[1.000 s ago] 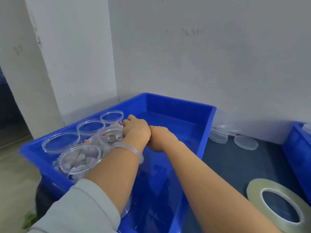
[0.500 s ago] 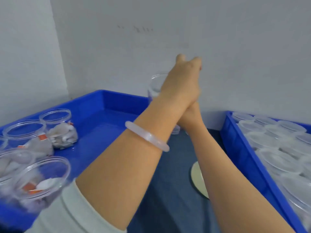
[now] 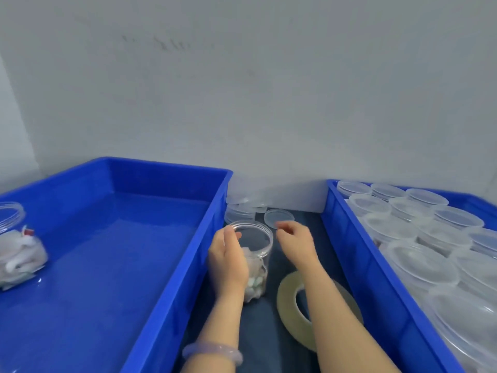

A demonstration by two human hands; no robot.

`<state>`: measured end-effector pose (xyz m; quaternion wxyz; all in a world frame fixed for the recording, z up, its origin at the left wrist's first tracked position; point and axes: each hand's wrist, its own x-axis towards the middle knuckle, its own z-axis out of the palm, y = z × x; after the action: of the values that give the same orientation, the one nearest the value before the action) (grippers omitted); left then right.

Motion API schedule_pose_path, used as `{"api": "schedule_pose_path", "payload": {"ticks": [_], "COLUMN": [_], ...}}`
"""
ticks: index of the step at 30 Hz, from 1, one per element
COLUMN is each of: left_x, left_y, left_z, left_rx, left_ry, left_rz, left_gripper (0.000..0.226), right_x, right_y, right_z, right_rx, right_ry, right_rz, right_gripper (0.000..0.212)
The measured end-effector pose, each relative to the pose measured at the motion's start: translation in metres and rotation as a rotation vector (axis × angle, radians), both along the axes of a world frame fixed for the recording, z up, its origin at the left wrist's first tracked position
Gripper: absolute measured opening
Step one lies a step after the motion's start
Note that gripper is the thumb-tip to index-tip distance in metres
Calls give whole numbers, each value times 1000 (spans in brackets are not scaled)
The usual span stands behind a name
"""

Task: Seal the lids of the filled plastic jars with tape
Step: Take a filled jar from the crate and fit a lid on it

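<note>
- Left hand (image 3: 228, 254): fingers clasp the open, upright jar (image 3: 255, 275) on the tabletop (image 3: 258, 332).
- Loose lid (image 3: 279, 217): flat, just behind the jar; I judge the right hand nearer.
- Right hand (image 3: 295, 239): fingers loosely curled at the lid's edge; whether they grip it, I cannot tell.
- Tape roll (image 3: 286, 305): flat beside the jar; the right bin (image 3: 357, 265) narrows the room.

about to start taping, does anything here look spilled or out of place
Nothing looks spilled or damaged. The one unfinished thing is the filled jar standing on the table: it has no lid on, and the left hand grips its side. A loose lid lies just behind it, and the tape roll lies flat beside it.
</note>
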<state>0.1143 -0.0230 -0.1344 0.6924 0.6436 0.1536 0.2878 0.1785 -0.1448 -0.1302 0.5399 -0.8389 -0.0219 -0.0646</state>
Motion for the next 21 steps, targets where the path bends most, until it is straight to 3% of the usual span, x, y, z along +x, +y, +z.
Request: {"api": "schedule_pose_path", "payload": {"ticks": [4, 6, 8, 9, 10, 11, 12, 14, 15, 16, 19, 21], "left_x": [6, 8, 9, 8, 7, 6, 5, 5, 6, 6, 2, -5], "left_y": [0, 0, 0, 0, -1, -1, -1, 1, 1, 1, 0, -4], "left_z": [-8, -13, -15, -15, -14, -14, -15, -15, -15, -15, -15, -15], "left_rx": [21, 38, 33, 29, 23, 14, 10, -9, -27, -34, -14, 11], "left_ry": [-67, -99, -99, -100, -108, -119, -125, -123, -120, -113, -107, -109], "left_rz": [16, 26, 19, 15, 11, 4, -8, -37, -55, -74, -116, -135], "left_gripper": [54, 57, 56, 56, 59, 64, 69, 74, 73, 71, 63, 61], "right_x": [65, 79, 75, 70, 65, 59, 52, 30, 16, 4, -28, -41], "right_y": [12, 9, 9, 12, 15, 18, 18, 10, 7, 6, 15, 17], "right_z": [-21, -33, -39, -39, -35, -27, -15, 16, 26, 34, 36, 41], "right_rx": [-655, -912, -1064, -1044, -869, -543, -79, 730, 875, 813, 35, -135], "right_ry": [110, 124, -29, -120, -184, -190, -155, -76, -5, 48, 11, -135], "right_rz": [61, 25, -53, -69, -107, -207, -329, -383, -310, -229, -115, -110], "right_gripper": [67, 62, 43, 34, 28, 25, 24, 27, 29, 31, 36, 29]}}
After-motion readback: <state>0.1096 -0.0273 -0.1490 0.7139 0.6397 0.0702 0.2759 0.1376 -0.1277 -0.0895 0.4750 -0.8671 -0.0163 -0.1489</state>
